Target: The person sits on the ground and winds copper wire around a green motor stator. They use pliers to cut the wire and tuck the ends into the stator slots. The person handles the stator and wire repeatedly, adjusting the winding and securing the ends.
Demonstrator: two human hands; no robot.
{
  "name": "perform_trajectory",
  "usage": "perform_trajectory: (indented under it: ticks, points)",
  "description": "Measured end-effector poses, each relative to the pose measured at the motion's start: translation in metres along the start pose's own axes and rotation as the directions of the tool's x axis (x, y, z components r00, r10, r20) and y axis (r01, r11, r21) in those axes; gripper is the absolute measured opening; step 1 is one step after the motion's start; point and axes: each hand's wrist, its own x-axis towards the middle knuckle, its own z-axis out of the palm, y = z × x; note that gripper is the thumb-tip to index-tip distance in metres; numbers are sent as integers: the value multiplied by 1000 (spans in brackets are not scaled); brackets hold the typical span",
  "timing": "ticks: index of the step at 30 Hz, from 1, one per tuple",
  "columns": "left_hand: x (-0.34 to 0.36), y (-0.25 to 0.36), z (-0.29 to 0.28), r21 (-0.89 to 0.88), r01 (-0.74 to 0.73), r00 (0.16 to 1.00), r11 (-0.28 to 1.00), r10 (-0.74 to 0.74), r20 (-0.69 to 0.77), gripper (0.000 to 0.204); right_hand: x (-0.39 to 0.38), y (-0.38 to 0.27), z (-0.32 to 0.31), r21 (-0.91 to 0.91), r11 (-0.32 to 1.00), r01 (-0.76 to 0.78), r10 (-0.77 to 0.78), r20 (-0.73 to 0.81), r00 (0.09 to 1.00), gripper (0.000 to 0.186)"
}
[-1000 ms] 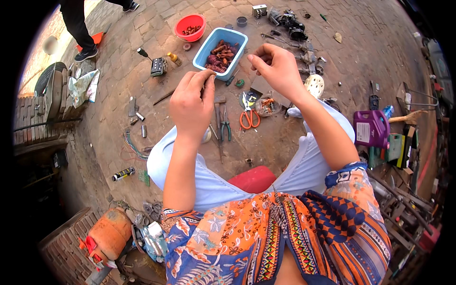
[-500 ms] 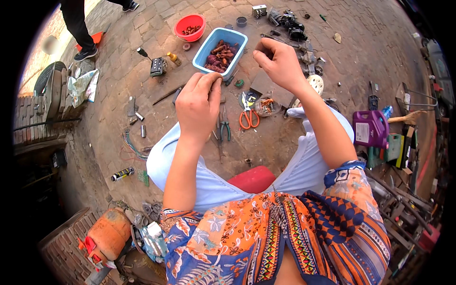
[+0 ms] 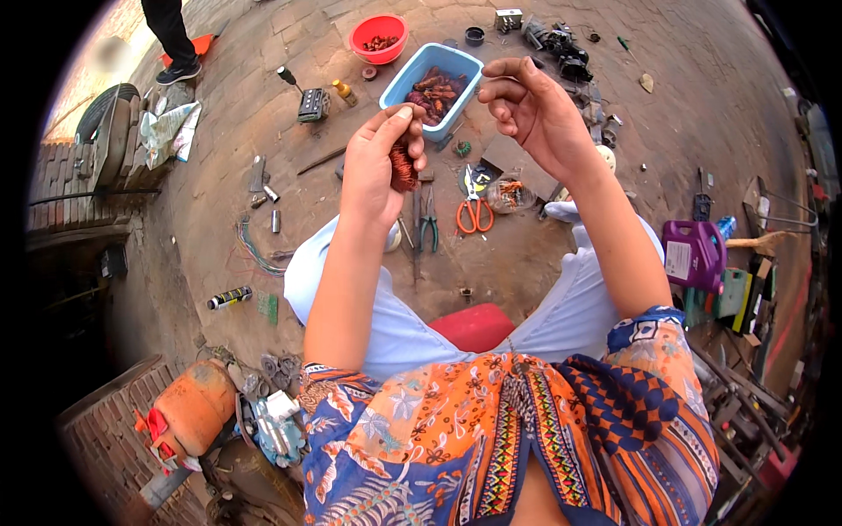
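My left hand is closed on a coil of reddish copper wire, which shows below its thumb and fingers. My right hand is raised opposite it, fingers loosely bent and spread apart, with nothing visible in them. Just beyond both hands stands a light blue rectangular tub containing dark reddish coils. Farther back is a red bowl with small copper-coloured pieces. On the ground below my hands lie orange-handled scissors, pliers and a clear jar of small bits.
A black device and a yellow bottle sit left of the tub. Dark machine parts lie at the back right. A purple jug stands right of my knee, an orange gas cylinder lower left. Another person's leg shows far left.
My left hand has turned, bringing the copper coil into view. My right hand has gone from a curled pinch to spread fingers. The whole view has shifted slightly.
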Motion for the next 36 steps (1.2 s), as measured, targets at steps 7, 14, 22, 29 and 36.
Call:
perform_trajectory:
  ticks: [7, 14, 22, 29, 36]
  points:
    - [10, -16, -4, -196, -58, 992, 979, 34, -123, 15, -16, 63, 32, -320, 930, -180, 174, -48, 984, 49]
    - [8, -18, 13, -82, -112, 987, 990, 100, -129, 14, -14, 63, 23, -252, 940, -232, 206, -123, 971, 50]
    - [7, -3, 2, 50, -219, 958, 974, 225, -180, 18, -8, 37, 18, -309, 936, -168, 144, -98, 985, 46]
    - [-4, -4, 25, 279, -179, 970, 944, 216, -110, 19, -8, 27, 14, -671, 715, 195, -300, -43, 953, 35]
    - [-8, -16, 35, 360, -87, 982, 929, 141, -126, 19, -9, 25, 14, -919, 140, 369, -576, 227, 785, 35]
